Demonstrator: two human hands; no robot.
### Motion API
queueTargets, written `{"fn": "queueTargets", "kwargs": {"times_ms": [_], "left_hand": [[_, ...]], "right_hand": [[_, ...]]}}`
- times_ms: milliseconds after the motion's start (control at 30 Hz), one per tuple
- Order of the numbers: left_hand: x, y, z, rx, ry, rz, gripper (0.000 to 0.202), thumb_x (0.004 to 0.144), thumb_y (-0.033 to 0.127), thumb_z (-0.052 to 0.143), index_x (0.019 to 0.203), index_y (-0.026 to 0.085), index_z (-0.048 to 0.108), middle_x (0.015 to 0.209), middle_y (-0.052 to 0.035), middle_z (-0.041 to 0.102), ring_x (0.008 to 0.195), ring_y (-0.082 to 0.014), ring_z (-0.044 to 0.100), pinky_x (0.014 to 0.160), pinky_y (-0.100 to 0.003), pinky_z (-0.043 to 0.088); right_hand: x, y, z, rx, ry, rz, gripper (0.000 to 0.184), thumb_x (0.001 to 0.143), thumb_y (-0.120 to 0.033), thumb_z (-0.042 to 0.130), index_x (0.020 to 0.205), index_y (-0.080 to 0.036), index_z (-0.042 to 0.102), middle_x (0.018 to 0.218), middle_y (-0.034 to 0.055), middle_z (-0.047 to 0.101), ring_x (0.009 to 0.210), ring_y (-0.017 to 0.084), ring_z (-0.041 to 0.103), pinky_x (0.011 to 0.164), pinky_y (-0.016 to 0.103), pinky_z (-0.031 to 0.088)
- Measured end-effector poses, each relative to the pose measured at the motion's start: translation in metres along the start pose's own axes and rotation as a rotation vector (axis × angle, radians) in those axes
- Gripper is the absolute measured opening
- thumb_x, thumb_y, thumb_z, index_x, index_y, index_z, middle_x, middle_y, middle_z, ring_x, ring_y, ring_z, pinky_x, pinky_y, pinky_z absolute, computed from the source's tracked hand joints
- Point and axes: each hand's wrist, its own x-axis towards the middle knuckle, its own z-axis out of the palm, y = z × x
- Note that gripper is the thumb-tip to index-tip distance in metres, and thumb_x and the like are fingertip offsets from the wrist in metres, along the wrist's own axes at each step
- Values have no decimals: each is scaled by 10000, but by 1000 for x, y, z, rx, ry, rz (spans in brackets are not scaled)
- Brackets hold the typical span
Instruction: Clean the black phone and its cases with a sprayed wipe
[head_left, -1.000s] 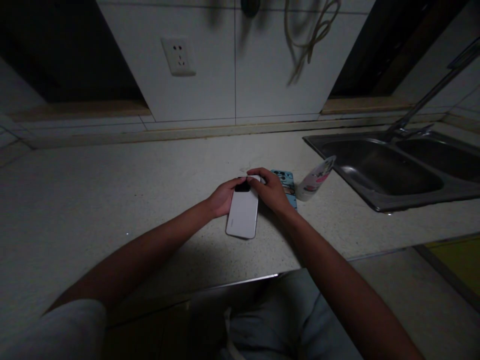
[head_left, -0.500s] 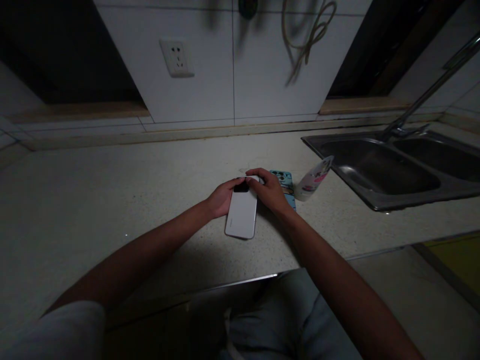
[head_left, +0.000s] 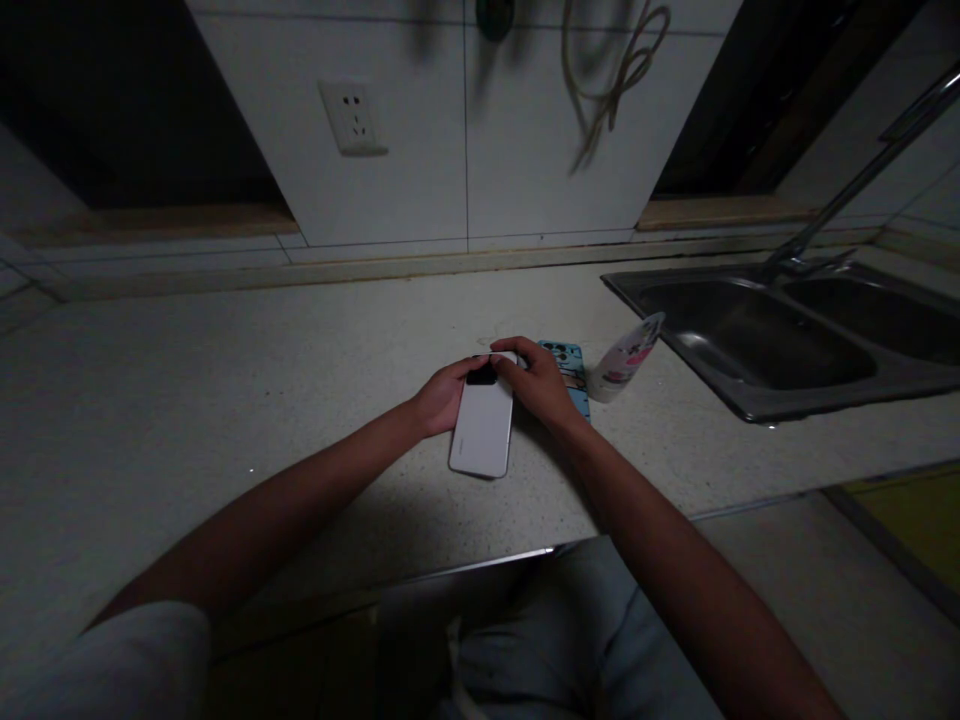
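Note:
A white phone (head_left: 482, 432) lies back-up on the pale speckled counter (head_left: 225, 400), its black camera block at the far end. My left hand (head_left: 442, 395) grips the phone's far left corner, thumb on the camera block. My right hand (head_left: 541, 385) curls over the far right corner, fingertips meeting the left thumb. Just right of my right hand lies a light blue phone case (head_left: 574, 370) with cartoon print, partly hidden by that hand. A white tube with pink print (head_left: 624, 358) lies beside the case.
A steel double sink (head_left: 787, 335) with a tap (head_left: 847, 200) is set in the counter at the right. On the tiled back wall are a socket (head_left: 352, 117) and a hanging cord (head_left: 615, 75). The counter's front edge runs just above my lap.

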Motion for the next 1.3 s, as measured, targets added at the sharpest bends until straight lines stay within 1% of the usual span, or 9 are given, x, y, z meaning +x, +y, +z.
{"fn": "queueTargets", "kwargs": {"times_ms": [67, 267, 400, 500, 700, 867, 967, 1133, 1300], "left_hand": [[0, 0, 0, 1, -1, -2, 245, 956, 209, 511, 840, 119, 707, 714, -97, 725, 604, -203, 683, 615, -319, 546], [1, 0, -1, -16, -4, -3, 189, 925, 201, 561, 827, 121, 702, 702, -81, 716, 602, -203, 687, 602, -313, 545], [0, 1, -1, -8, 5, -8, 215, 940, 204, 539, 826, 120, 700, 692, -79, 712, 584, -201, 681, 593, -316, 543], [0, 1, 0, -2, 12, -3, 239, 953, 207, 514, 834, 120, 702, 704, -86, 719, 591, -204, 683, 600, -321, 543], [1, 0, -3, 7, -2, 8, 166, 915, 207, 576, 852, 126, 707, 733, -86, 728, 617, -202, 686, 628, -319, 537], [1, 0, -2, 7, 3, 6, 211, 938, 208, 538, 844, 123, 706, 716, -84, 721, 598, -202, 679, 631, -329, 541], [1, 0, -1, 5, 7, -1, 229, 943, 206, 523, 829, 123, 703, 710, -90, 721, 589, -201, 677, 621, -325, 541], [1, 0, -1, 7, -8, 0, 178, 917, 213, 571, 837, 125, 703, 721, -91, 727, 602, -201, 686, 622, -315, 546], [1, 0, -1, 5, -5, 7, 166, 914, 201, 574, 849, 125, 707, 713, -79, 724, 603, -196, 687, 618, -309, 549]], "right_hand": [[0, 0, 0, -5, 4, -8, 226, 805, -388, 616, 937, -234, 715, 948, 38, 730, 862, 226, 640, 796, 378, 475], [1, 3, 0, -32, -6, -10, 282, 800, -417, 610, 966, -215, 714, 906, 35, 731, 792, 210, 626, 739, 361, 478], [2, 4, 0, -38, -3, -30, 261, 806, -403, 612, 960, -220, 717, 951, 42, 741, 833, 215, 640, 772, 370, 491], [2, 5, 0, -43, -5, -30, 262, 815, -401, 610, 969, -220, 719, 934, 48, 736, 830, 221, 640, 771, 377, 497], [1, 6, 1, -42, -4, -42, 285, 820, -396, 610, 989, -199, 726, 930, 61, 729, 835, 225, 641, 772, 380, 500], [1, 6, 1, -52, -8, -43, 287, 821, -406, 601, 990, -206, 721, 916, 57, 730, 808, 225, 637, 754, 380, 498], [1, 6, 0, -59, -4, -64, 271, 824, -401, 600, 981, -215, 719, 940, 57, 737, 840, 231, 649, 790, 393, 504], [0, 5, 0, -80, 2, -97, 242, 833, -386, 592, 969, -230, 716, 969, 55, 744, 902, 241, 662, 843, 409, 507], [0, 3, -1, -93, -16, -96, 269, 832, -388, 584, 987, -211, 714, 968, 69, 746, 881, 246, 665, 818, 410, 513]]}}
